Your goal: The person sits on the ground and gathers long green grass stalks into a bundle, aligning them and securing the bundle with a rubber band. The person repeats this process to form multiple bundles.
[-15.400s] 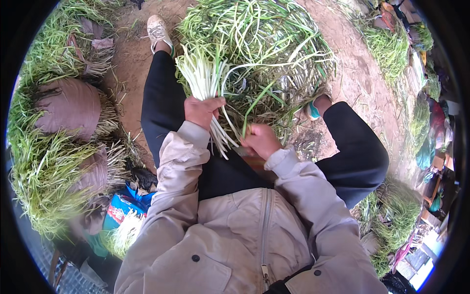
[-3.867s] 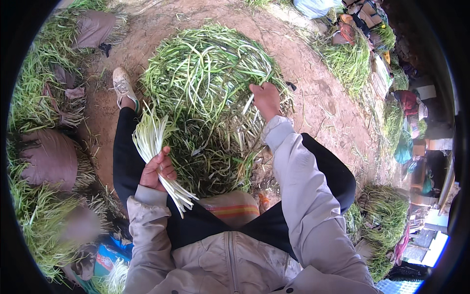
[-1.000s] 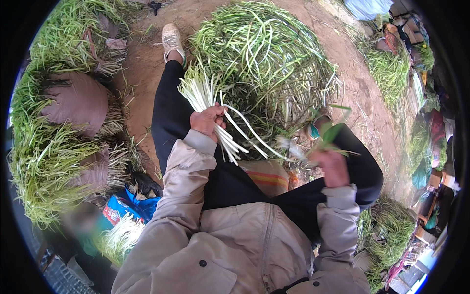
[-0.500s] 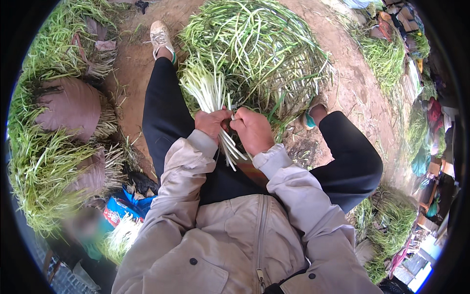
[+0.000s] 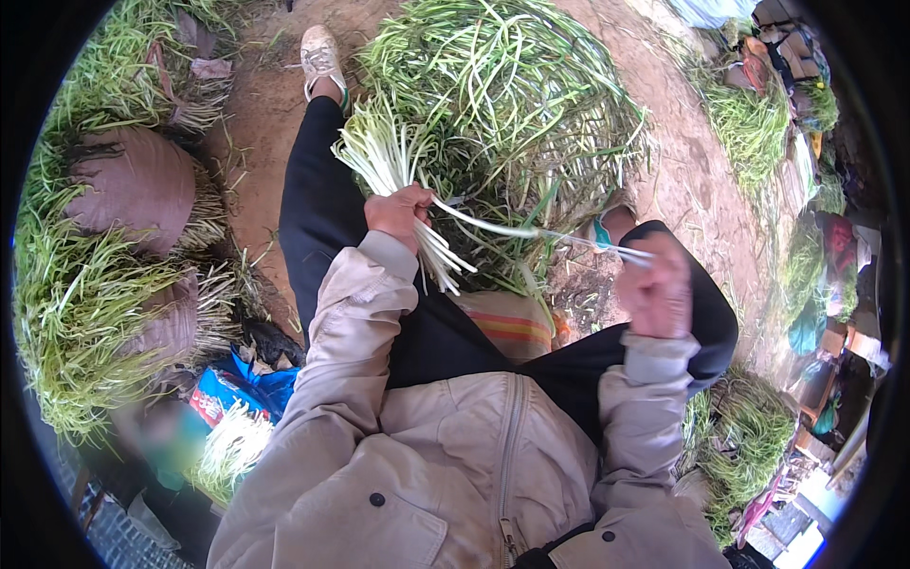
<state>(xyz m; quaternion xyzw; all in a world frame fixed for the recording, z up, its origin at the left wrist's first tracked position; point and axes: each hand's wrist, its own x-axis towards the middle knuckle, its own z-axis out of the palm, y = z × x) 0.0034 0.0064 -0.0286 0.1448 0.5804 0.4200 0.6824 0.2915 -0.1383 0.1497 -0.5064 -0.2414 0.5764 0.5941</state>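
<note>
My left hand [image 5: 398, 214] is closed around a bunch of thin white and pale green stalks [image 5: 381, 152]. Their cut-looking ends poke out below the fist, over my lap. From that bunch a single pale stalk [image 5: 488, 226] stretches across to the right. My right hand [image 5: 657, 289], somewhat blurred, is closed on the far end of this stalk, above my right knee. Just beyond the hands lies a big heap of long green stalks [image 5: 502, 85] on the ground.
Wrapped bundles of greens [image 5: 133, 190] are stacked along the left. Near my left hip are a blue bag [image 5: 261, 384] and a small white-stemmed bunch [image 5: 230, 450]. A striped sack [image 5: 507, 322] lies between my legs. More greens [image 5: 744, 436] and clutter line the right side.
My right hand has moved away from the bunch to the right, drawing one stalk out straight. My left hand has shifted slightly left and still grips the bunch.
</note>
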